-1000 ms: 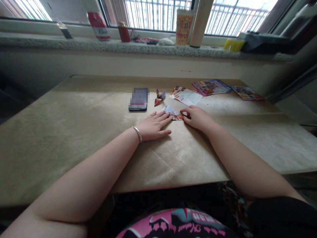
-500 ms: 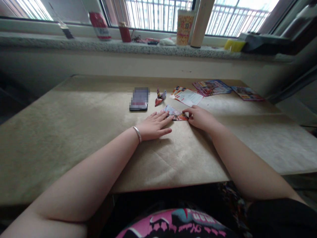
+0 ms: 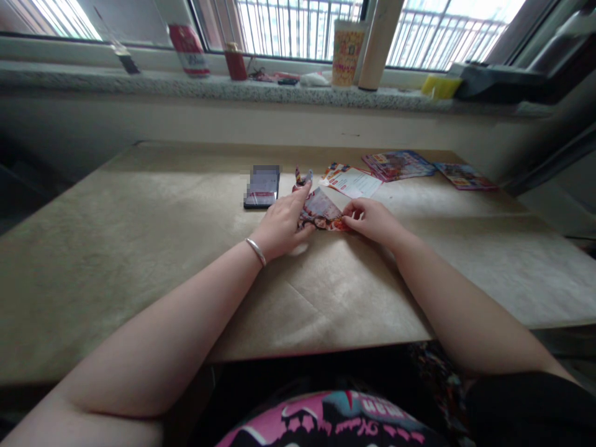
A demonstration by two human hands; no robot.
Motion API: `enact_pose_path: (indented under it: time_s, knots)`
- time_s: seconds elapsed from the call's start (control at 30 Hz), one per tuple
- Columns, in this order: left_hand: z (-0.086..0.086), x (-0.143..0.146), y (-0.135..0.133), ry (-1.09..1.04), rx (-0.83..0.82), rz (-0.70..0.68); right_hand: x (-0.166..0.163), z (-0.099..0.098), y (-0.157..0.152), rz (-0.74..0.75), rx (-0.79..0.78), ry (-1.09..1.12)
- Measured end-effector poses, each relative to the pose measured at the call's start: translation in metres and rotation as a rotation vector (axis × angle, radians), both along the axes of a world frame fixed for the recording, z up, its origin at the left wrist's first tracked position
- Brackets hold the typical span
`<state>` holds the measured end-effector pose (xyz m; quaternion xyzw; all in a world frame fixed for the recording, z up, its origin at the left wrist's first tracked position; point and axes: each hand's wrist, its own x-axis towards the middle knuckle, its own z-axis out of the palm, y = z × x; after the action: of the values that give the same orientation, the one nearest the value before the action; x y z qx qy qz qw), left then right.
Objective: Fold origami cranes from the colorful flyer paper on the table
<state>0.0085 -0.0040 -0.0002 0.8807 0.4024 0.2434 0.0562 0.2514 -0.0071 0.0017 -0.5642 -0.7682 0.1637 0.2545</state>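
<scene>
A folded piece of colourful printed paper [image 3: 321,214] is raised off the brown paper-covered table [image 3: 139,248] between my two hands. My left hand [image 3: 279,226], with a silver bracelet on the wrist, grips the paper's left edge with thumb and fingers. My right hand [image 3: 372,220] pinches its right corner. Just behind the paper stands a small finished paper figure [image 3: 302,179], partly hidden by my left fingers.
A dark phone [image 3: 262,187] lies left of the figure. Several printed leaflets [image 3: 354,181] and booklets [image 3: 398,162] lie at the back right. The window sill [image 3: 233,87] holds a cup [image 3: 347,59], cans and small items.
My left hand lay flat on the table beside the paper; now it has lifted and taken the paper's left edge. The paper has risen from flat to tilted up between both hands.
</scene>
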Motion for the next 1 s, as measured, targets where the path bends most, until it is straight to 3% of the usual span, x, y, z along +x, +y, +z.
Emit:
enact_pose_path:
  time_s: [0.17,0.37,0.67,0.83,1.0]
  knots:
    - [0.0,-0.002,0.003,-0.125,0.08,0.028,-0.004,0.006,-0.006,0.047,0.077,0.055]
    - [0.003,-0.004,0.008,-0.072,0.177,-0.089,0.001,0.016,-0.012,0.187,0.234,-0.159]
    - [0.004,-0.003,0.005,0.085,0.212,-0.251,0.003,0.018,-0.011,0.281,0.136,-0.305]
    - [0.005,-0.003,0.001,0.151,0.122,-0.347,0.003,0.013,-0.009,0.306,0.119,-0.258]
    - [0.009,-0.003,-0.003,0.193,0.032,-0.341,0.006,0.006,-0.004,0.338,0.085,-0.202]
